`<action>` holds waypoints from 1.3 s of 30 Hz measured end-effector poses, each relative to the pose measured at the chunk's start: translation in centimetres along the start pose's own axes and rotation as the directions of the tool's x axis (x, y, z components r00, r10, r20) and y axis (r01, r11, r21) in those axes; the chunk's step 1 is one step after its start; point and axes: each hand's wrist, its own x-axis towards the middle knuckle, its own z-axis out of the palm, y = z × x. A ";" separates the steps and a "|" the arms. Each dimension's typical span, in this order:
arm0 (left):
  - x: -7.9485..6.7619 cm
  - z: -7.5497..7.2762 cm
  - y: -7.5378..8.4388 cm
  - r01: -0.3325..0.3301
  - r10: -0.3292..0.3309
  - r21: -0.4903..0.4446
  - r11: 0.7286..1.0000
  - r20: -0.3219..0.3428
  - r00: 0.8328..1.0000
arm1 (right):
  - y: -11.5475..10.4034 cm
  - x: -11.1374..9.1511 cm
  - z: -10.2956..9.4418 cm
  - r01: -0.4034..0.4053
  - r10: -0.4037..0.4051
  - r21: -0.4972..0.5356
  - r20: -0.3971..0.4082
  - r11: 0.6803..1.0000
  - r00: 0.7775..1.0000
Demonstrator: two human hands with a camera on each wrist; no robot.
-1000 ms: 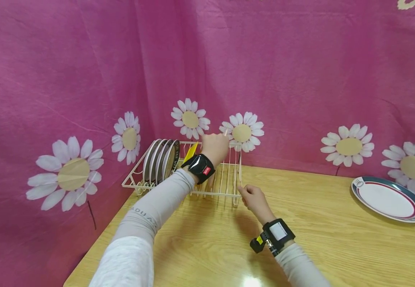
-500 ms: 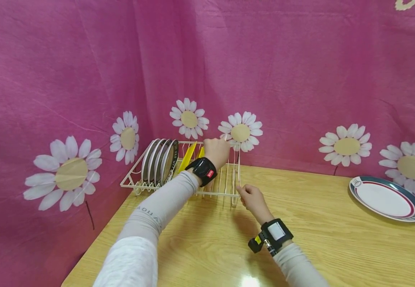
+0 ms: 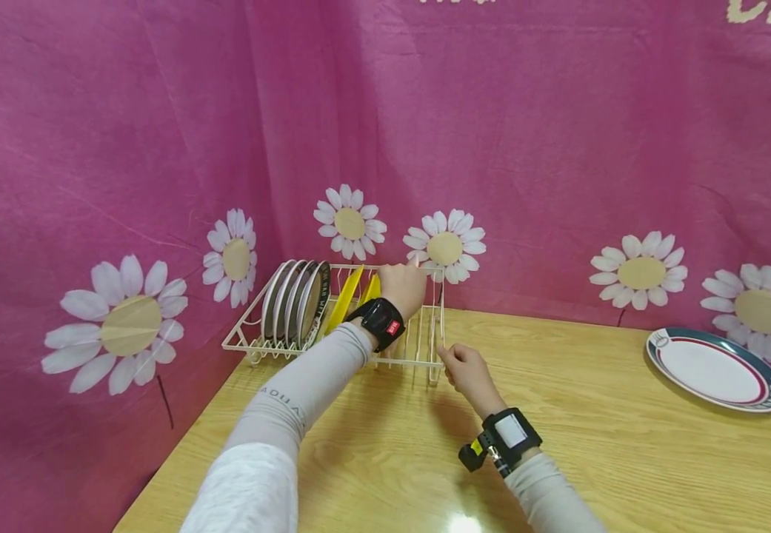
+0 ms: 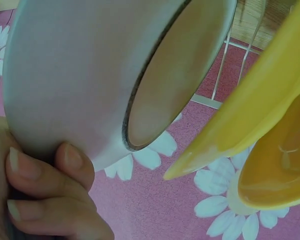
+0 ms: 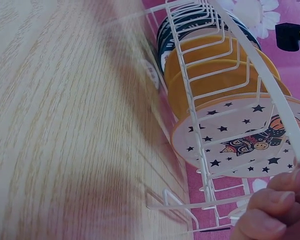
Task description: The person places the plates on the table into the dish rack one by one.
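In the head view my left hand (image 3: 404, 287) is over the middle of a white wire dish rack (image 3: 332, 357). Its fingers grip the edge of a pale plate (image 4: 70, 65), whose underside shows in the left wrist view. Seen from the right wrist, that plate's face carries black stars and a cartoon figure inside an orange rim, standing among the wires. Two yellow plates (image 3: 345, 297) (image 4: 285, 170) stand just left of it. My right hand (image 3: 468, 376) holds the rack's front right corner with curled fingers (image 5: 270, 205).
Several dark-rimmed plates (image 3: 292, 303) stand upright in the rack's left end. A white oval plate (image 3: 712, 366) with a dark green rim lies on the wooden table (image 3: 598, 444) at the far right. A pink cloth (image 3: 525, 133) with daisies hangs behind and at the left.
My left hand has come down a little with the pale plate and shifted slightly right, so both yellow plates now show. The right hand keeps its place at the rack's corner.
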 end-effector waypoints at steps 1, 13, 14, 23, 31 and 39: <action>0.0 0.0 0.0 0.003 -0.003 -0.003 1.000 -0.002 1.000 | 0.0 0.0 0.0 -0.001 0.001 0.002 -0.002 1.000 1.000; -0.8 0.3 0.8 0.011 -0.014 -0.035 0.999 -0.085 0.996 | 0.0 -0.1 0.2 0.010 -0.010 0.008 -0.007 1.000 1.000; -0.9 0.3 0.8 0.008 -0.011 -0.045 0.999 -0.077 0.997 | 0.0 -0.1 0.2 0.010 -0.009 0.012 -0.007 1.000 1.000; -1.5 -0.1 0.9 0.004 -0.013 -0.111 0.994 -0.073 0.997 | -0.1 -0.2 0.1 0.011 -0.011 0.010 -0.005 1.000 1.000; -1.7 0.2 0.8 0.005 -0.018 -0.126 0.992 -0.099 0.995 | -0.1 -0.2 0.2 0.007 -0.007 0.014 -0.001 1.000 1.000; -2.3 0.5 0.5 -0.016 -0.009 -0.139 0.990 -0.176 0.984 | -0.4 -0.2 -0.1 0.023 -0.023 -0.030 0.013 0.999 1.000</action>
